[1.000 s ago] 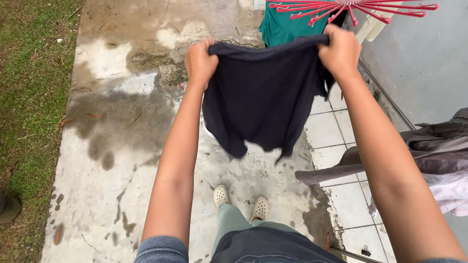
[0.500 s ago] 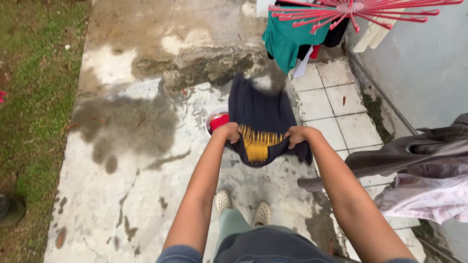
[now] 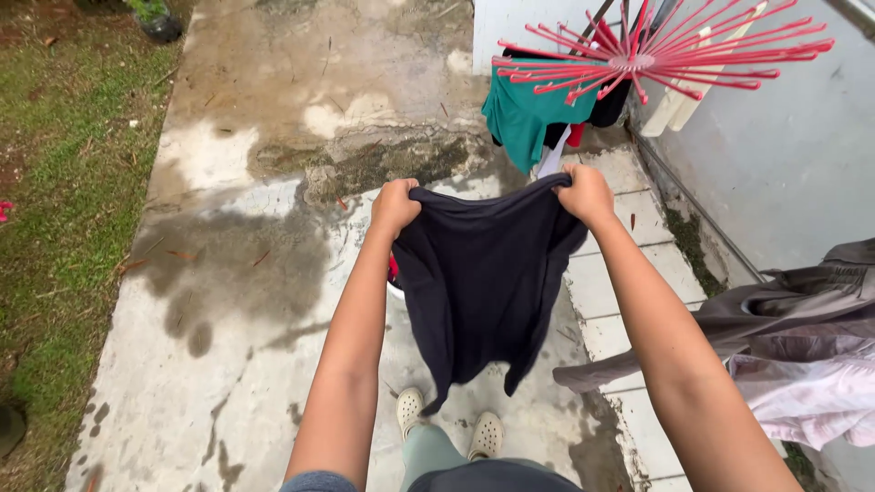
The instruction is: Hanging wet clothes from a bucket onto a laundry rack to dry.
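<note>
Head view: a dark garment (image 3: 478, 282) hangs in front of the person above the wet concrete path (image 3: 237, 273), long axis vertical (hem downward). The left hand (image 3: 395, 205) and right hand (image 3: 586, 193), both fisted, grip its upper edge.

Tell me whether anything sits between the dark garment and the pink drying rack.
Nothing visible blocks it. Both hands, left hand and right hand, hold the dark garment stretched below the pink drying rack; a teal garment already hangs there.
</note>
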